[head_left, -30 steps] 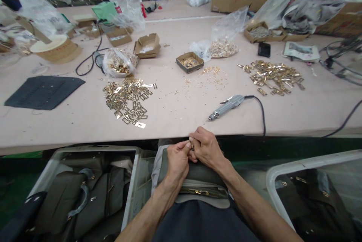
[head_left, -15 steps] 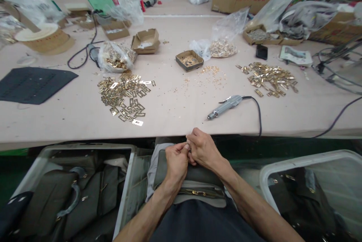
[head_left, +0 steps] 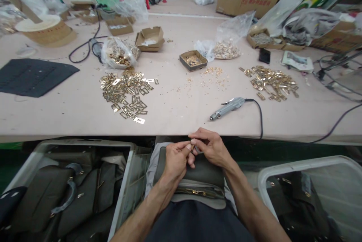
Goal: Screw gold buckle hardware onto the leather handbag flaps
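My left hand [head_left: 175, 160] and my right hand [head_left: 211, 147] meet in front of me, thumbs and fingers pinched together. Between their fingertips shows a small gold-coloured metal piece [head_left: 192, 146], mostly hidden, so its kind is unclear. Beneath them, on my lap, lies a dark grey-green handbag [head_left: 207, 176] with a zipped opening [head_left: 199, 192] facing me. An electric screwdriver [head_left: 227, 108] rests on the table just beyond my right hand. Farther left is a pile of gold rectangular frames [head_left: 127, 93]; to the right, a pile of gold metal plates [head_left: 273, 81].
Small screws [head_left: 213, 72] lie scattered near a little cardboard box [head_left: 193, 61] on the table [head_left: 175, 119]. Plastic crates of handbags stand at left [head_left: 130, 166] and right [head_left: 263, 181]. The screwdriver's cord [head_left: 260, 117] hangs over the table edge.
My right hand has shifted slightly right and its fingers have loosened and straightened a little, exposing more of the small metal piece. My left hand stays nearly in place.
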`<action>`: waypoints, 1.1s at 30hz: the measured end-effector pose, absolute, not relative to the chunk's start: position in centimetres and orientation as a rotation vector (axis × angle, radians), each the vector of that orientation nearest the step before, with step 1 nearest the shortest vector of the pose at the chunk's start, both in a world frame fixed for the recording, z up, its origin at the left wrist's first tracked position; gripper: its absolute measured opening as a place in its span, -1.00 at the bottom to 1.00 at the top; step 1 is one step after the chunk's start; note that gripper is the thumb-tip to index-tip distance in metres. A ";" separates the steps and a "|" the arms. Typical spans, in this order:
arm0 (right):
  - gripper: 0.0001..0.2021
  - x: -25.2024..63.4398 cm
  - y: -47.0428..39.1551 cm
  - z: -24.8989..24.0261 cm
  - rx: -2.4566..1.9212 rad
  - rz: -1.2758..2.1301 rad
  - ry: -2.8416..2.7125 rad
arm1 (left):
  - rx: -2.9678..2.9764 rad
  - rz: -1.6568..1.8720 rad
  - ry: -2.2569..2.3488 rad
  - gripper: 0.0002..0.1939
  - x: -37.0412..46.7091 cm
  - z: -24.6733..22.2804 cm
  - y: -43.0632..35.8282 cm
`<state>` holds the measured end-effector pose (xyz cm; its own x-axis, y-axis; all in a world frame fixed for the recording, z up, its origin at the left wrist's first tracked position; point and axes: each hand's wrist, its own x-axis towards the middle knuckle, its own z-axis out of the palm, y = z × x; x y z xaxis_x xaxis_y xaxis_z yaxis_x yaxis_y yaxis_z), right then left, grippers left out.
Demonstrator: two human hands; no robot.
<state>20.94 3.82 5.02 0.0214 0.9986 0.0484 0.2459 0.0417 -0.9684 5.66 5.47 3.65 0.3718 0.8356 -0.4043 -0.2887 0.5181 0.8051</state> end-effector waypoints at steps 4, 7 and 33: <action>-0.72 23.6 4.5 6.5 -1.175 1.469 -1.372 | 0.740 0.651 0.781 -0.68 4.7 4.2 5.4; -0.71 24.1 5.0 6.8 -1.114 1.620 -1.364 | 0.726 0.616 0.770 -0.67 4.2 4.6 5.2; -0.43 34.0 4.1 4.6 -2.073 0.289 -0.805 | 0.625 0.987 1.146 -0.74 7.4 1.9 6.1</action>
<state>34.05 4.06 4.61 0.7640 0.6392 0.0880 0.4375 -0.4129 -0.7988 7.43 6.11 1.93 0.0894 0.8869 -0.4531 -0.3168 0.4566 0.8313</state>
